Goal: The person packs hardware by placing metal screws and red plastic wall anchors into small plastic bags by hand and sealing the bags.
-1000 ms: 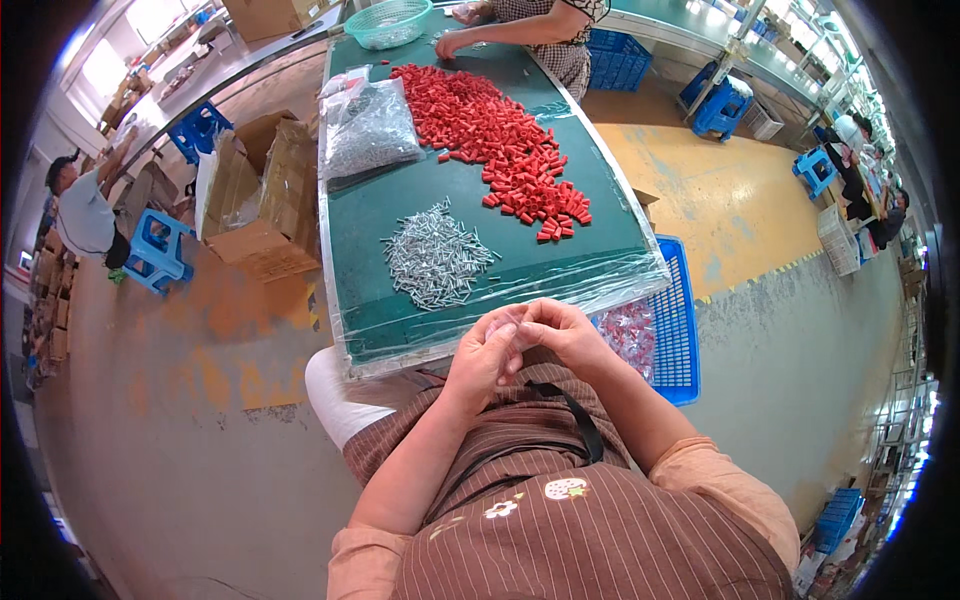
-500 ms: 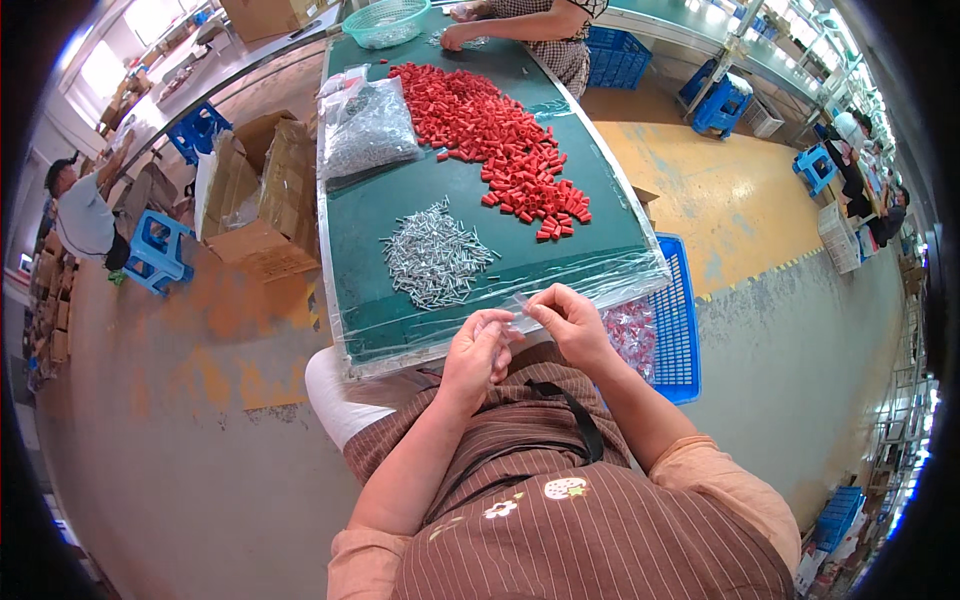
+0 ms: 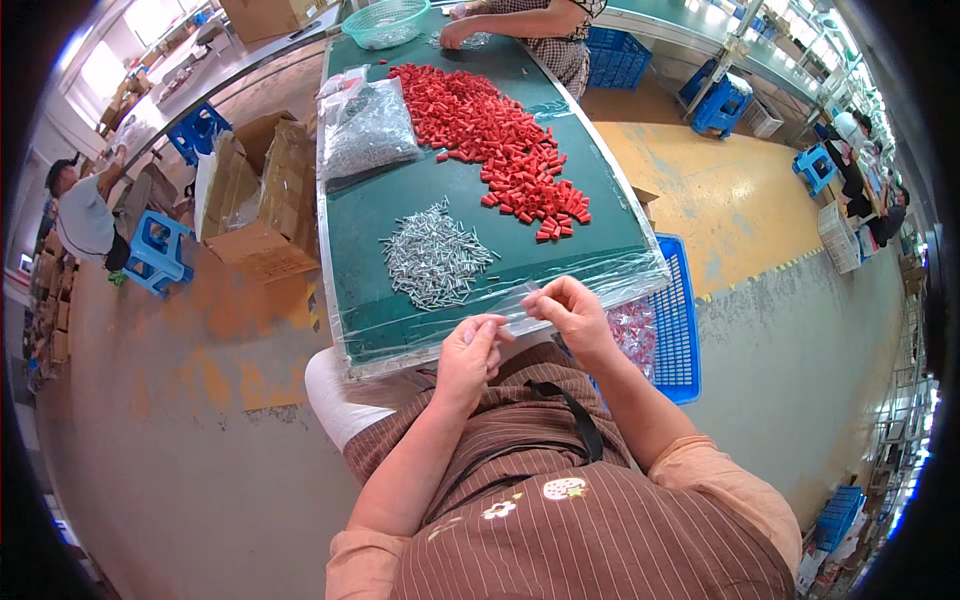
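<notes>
At the table's near edge, my right hand [image 3: 572, 315] pinches a small clear plastic bag [image 3: 528, 290] between thumb and fingers. Just left of it is my left hand [image 3: 468, 362], its fingers curled and pressed together; whatever it may hold is too small to make out. Ahead of the hands lies a heap of small silver screws [image 3: 437, 258] on the green tabletop [image 3: 365, 225]. Beyond it, a long pile of short red plastic tubes [image 3: 510, 145] stretches toward the far end. A large clear bag full of small metal parts [image 3: 370, 130] rests at the left edge.
A blue crate [image 3: 678, 330] with packed clear bags of red pieces [image 3: 632, 335] stands by the table's right corner. At the far end are a co-worker's hand [image 3: 458, 33] and a green basket [image 3: 387, 22]. An open cardboard box [image 3: 262, 200] stands to the left.
My hands have drawn slightly apart. The left hand has moved a little left and down, while the right still pinches the clear bag. The piles look the same.
</notes>
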Demonstrator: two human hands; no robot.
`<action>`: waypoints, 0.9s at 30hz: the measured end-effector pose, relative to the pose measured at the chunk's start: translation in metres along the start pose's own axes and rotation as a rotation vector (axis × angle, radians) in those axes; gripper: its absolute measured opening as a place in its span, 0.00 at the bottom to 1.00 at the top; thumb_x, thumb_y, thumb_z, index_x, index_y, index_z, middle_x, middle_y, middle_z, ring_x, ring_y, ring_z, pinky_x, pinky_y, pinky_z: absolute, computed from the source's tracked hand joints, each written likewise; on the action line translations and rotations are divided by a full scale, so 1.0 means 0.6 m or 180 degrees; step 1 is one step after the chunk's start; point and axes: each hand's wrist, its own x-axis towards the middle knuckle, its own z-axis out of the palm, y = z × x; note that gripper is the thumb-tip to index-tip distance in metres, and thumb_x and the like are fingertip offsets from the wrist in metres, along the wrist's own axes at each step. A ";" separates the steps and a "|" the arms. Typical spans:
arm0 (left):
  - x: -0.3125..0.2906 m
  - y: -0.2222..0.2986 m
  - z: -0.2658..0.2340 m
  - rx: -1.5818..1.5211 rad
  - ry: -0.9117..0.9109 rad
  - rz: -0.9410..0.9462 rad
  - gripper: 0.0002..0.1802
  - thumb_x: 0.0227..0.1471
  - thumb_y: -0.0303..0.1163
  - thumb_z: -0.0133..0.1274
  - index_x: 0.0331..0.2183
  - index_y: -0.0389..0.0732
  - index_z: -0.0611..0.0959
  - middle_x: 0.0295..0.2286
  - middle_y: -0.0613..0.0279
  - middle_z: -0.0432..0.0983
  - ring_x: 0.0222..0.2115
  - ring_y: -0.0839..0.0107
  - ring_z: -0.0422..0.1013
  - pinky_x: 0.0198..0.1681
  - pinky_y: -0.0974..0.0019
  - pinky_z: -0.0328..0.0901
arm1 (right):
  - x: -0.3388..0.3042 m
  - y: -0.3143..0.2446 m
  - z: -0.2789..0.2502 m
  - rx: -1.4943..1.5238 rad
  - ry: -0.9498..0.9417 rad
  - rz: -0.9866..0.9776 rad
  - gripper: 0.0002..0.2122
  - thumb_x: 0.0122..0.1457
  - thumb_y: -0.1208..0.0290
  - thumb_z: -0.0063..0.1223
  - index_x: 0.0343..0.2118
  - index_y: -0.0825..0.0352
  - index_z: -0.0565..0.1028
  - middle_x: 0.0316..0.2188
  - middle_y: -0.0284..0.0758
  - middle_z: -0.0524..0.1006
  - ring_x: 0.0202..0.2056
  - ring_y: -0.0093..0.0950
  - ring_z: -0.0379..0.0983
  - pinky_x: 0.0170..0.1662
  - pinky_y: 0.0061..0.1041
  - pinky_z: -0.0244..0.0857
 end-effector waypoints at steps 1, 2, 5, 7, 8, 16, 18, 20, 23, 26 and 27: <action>-0.001 0.002 -0.005 -0.0025 0.0137 -0.0008 0.07 0.59 0.31 0.47 0.37 0.39 0.76 0.24 0.67 0.71 0.13 0.85 0.55 0.13 0.81 0.51 | 0.002 -0.004 -0.005 0.0001 0.0001 0.0002 0.03 0.54 0.76 0.54 0.30 0.70 0.74 0.26 0.28 0.74 0.30 0.16 0.68 0.36 0.18 0.63; -0.001 0.006 -0.011 -0.0025 0.0138 -0.0010 0.07 0.59 0.31 0.47 0.37 0.39 0.76 0.24 0.67 0.71 0.13 0.85 0.55 0.13 0.81 0.51 | 0.005 -0.010 -0.013 -0.0394 -0.0160 -0.0055 0.03 0.54 0.77 0.53 0.29 0.70 0.74 0.26 0.28 0.74 0.30 0.16 0.68 0.36 0.18 0.63; -0.003 0.029 -0.009 0.0084 0.0163 0.0176 0.08 0.58 0.30 0.48 0.38 0.38 0.77 0.25 0.67 0.72 0.14 0.86 0.55 0.13 0.81 0.49 | 0.008 -0.027 -0.028 -0.1042 -0.0583 -0.0080 0.04 0.52 0.79 0.51 0.32 0.70 0.74 0.26 0.29 0.74 0.31 0.16 0.69 0.36 0.18 0.64; -0.005 0.047 0.004 0.1194 0.0001 0.0643 0.08 0.55 0.30 0.52 0.37 0.38 0.80 0.24 0.69 0.72 0.17 0.87 0.59 0.16 0.81 0.53 | 0.006 -0.042 -0.023 -0.1474 -0.0923 -0.0179 0.07 0.53 0.82 0.52 0.36 0.68 0.73 0.27 0.26 0.72 0.30 0.13 0.68 0.34 0.14 0.64; 0.003 0.041 0.008 0.1380 -0.0044 0.1227 0.08 0.52 0.30 0.56 0.34 0.37 0.82 0.23 0.72 0.72 0.21 0.87 0.63 0.22 0.81 0.57 | 0.004 -0.051 -0.017 -0.1477 -0.0943 -0.0176 0.07 0.53 0.82 0.52 0.36 0.68 0.73 0.27 0.26 0.72 0.30 0.13 0.68 0.34 0.14 0.64; -0.002 0.066 0.014 0.1993 -0.0394 0.0520 0.08 0.50 0.29 0.57 0.33 0.35 0.82 0.24 0.73 0.73 0.24 0.85 0.64 0.27 0.79 0.61 | 0.003 -0.057 -0.005 -0.1401 -0.0990 -0.0140 0.14 0.51 0.79 0.54 0.42 0.68 0.72 0.28 0.32 0.75 0.32 0.19 0.71 0.37 0.20 0.67; -0.004 0.066 0.015 0.1998 -0.0428 0.0544 0.08 0.50 0.28 0.56 0.32 0.35 0.83 0.24 0.73 0.73 0.24 0.85 0.64 0.27 0.79 0.61 | 0.001 -0.065 0.001 -0.1475 -0.1019 -0.0122 0.14 0.51 0.79 0.54 0.42 0.68 0.72 0.29 0.33 0.75 0.32 0.20 0.72 0.37 0.20 0.67; -0.004 0.069 0.018 0.2567 -0.0390 0.0611 0.08 0.50 0.29 0.56 0.32 0.34 0.83 0.24 0.72 0.74 0.24 0.84 0.65 0.27 0.78 0.61 | 0.001 -0.069 0.003 -0.1556 -0.1043 -0.0111 0.14 0.51 0.79 0.54 0.42 0.68 0.72 0.29 0.33 0.75 0.32 0.20 0.72 0.37 0.20 0.67; 0.000 0.062 0.015 0.2376 -0.0260 0.0443 0.06 0.49 0.27 0.57 0.30 0.35 0.83 0.22 0.73 0.73 0.23 0.85 0.64 0.26 0.79 0.60 | 0.002 -0.066 0.004 -0.1532 -0.1090 -0.0098 0.14 0.51 0.78 0.54 0.43 0.69 0.71 0.29 0.33 0.75 0.33 0.20 0.72 0.38 0.21 0.67; 0.004 0.055 0.009 0.1991 -0.0093 0.0335 0.04 0.47 0.26 0.58 0.27 0.36 0.82 0.21 0.74 0.72 0.22 0.86 0.64 0.24 0.79 0.59 | 0.008 -0.051 0.003 -0.1378 -0.0917 -0.0251 0.13 0.50 0.79 0.54 0.41 0.69 0.72 0.29 0.33 0.74 0.32 0.22 0.72 0.38 0.21 0.66; 0.006 0.051 0.006 0.1995 -0.0088 0.0334 0.04 0.47 0.26 0.58 0.27 0.36 0.82 0.21 0.74 0.72 0.22 0.86 0.64 0.24 0.79 0.59 | 0.009 -0.049 0.003 -0.1773 -0.0505 -0.0875 0.12 0.50 0.79 0.54 0.39 0.69 0.73 0.28 0.34 0.74 0.31 0.24 0.71 0.37 0.21 0.66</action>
